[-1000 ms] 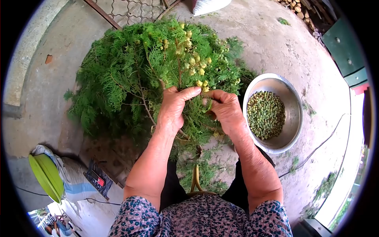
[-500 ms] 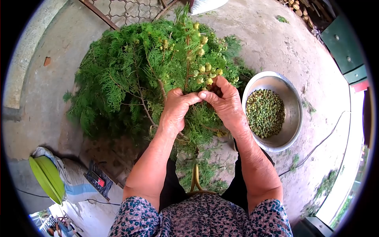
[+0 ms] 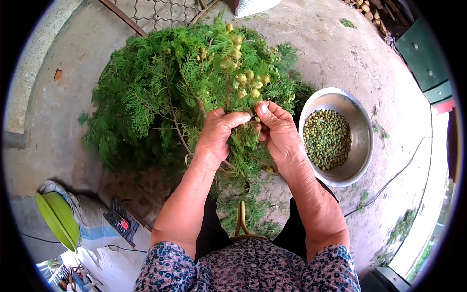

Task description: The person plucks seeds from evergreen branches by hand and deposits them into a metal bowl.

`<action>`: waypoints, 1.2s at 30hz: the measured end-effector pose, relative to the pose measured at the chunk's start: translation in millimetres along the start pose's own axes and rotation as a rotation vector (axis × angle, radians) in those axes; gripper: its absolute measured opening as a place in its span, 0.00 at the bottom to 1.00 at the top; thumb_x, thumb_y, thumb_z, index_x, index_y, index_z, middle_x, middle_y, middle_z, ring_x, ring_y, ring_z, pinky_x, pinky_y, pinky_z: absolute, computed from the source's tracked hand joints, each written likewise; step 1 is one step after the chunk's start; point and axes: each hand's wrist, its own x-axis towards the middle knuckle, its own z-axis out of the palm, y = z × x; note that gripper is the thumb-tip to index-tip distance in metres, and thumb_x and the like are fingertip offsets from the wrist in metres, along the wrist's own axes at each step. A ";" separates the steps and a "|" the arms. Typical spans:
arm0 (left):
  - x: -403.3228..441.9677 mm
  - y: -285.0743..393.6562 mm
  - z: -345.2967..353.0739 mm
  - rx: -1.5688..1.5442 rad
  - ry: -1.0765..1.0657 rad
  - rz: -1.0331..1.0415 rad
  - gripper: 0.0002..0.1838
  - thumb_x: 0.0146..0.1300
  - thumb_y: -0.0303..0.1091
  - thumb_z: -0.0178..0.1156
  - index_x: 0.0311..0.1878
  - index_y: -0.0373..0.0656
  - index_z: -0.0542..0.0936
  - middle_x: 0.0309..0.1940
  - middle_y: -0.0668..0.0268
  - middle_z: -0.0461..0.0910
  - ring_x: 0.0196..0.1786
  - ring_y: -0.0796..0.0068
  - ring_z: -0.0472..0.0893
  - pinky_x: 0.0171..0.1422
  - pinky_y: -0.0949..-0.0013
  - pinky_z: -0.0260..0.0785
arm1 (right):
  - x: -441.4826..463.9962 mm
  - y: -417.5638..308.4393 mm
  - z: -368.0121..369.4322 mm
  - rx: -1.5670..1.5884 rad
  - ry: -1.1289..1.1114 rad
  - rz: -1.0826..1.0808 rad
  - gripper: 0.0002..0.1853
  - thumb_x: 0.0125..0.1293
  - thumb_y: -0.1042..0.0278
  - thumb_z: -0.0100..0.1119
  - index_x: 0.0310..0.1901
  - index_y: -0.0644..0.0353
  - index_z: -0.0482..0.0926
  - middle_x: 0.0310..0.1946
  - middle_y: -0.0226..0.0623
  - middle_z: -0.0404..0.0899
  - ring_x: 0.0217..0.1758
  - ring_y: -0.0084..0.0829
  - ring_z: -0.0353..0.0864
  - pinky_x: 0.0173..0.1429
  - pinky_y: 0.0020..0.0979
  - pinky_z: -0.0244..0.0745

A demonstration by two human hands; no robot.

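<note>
My left hand (image 3: pixel 214 135) is closed around a leafy conifer sprig (image 3: pixel 227 82) in front of me. Greenish-yellow cones (image 3: pixel 250 82) hang in a cluster just above my fingers, and more run up toward the sprig's tip. Close beside the left thumb, my right hand (image 3: pixel 281 130) has its thumb and fingers pinched together on a small green cone (image 3: pixel 257 118), partly hidden by the fingers. To the right, a metal bowl (image 3: pixel 364 138) contains many loose green and brownish cones (image 3: pixel 327 138). Beneath both hands spreads a large heap of cut green branches (image 3: pixel 131 97).
Concrete floor surrounds the heap, with leafy scraps on it. At lower left lie a lime-green basin (image 3: pixel 57 221) and a grey-white sack (image 3: pixel 95 221). A white sack (image 3: pixel 255 6) and a metal grille (image 3: pixel 160 17) are at the top. A thin cable (image 3: pixel 389 182) crosses the floor at right.
My right hand has drawn slightly down, its thumb lifting away from the left thumb. The cone-bearing sprig has swayed left, and its cones look blurred. My left hand has barely moved.
</note>
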 end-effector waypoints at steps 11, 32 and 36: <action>1.0 0.3 -2.1 -0.059 0.037 0.020 0.09 0.50 0.30 0.59 0.36 0.39 0.78 0.29 0.70 0.78 0.31 0.78 0.75 0.37 0.73 0.69 | 6.6 1.8 -9.2 0.197 -0.153 -0.006 0.11 0.64 0.62 0.53 0.37 0.63 0.74 0.27 0.32 0.74 0.24 0.22 0.70 0.30 0.22 0.66; 4.4 -2.7 1.5 0.117 0.228 0.123 0.14 0.50 0.29 0.65 0.42 0.44 0.77 0.39 0.69 0.78 0.43 0.77 0.73 0.52 0.67 0.62 | 17.1 -55.8 -81.0 0.556 0.477 -0.432 0.18 0.69 0.64 0.39 0.45 0.76 0.65 0.38 0.50 0.71 0.43 0.40 0.74 0.52 0.35 0.75; 18.6 -15.6 -15.1 0.135 0.282 0.163 0.19 0.51 0.36 0.65 0.47 0.44 0.74 0.42 0.68 0.77 0.49 0.73 0.71 0.56 0.65 0.61 | -4.4 -89.5 -107.0 0.817 0.606 -0.480 0.29 0.69 0.61 0.40 0.60 0.80 0.47 0.59 0.64 0.52 0.66 0.41 0.55 0.67 0.36 0.59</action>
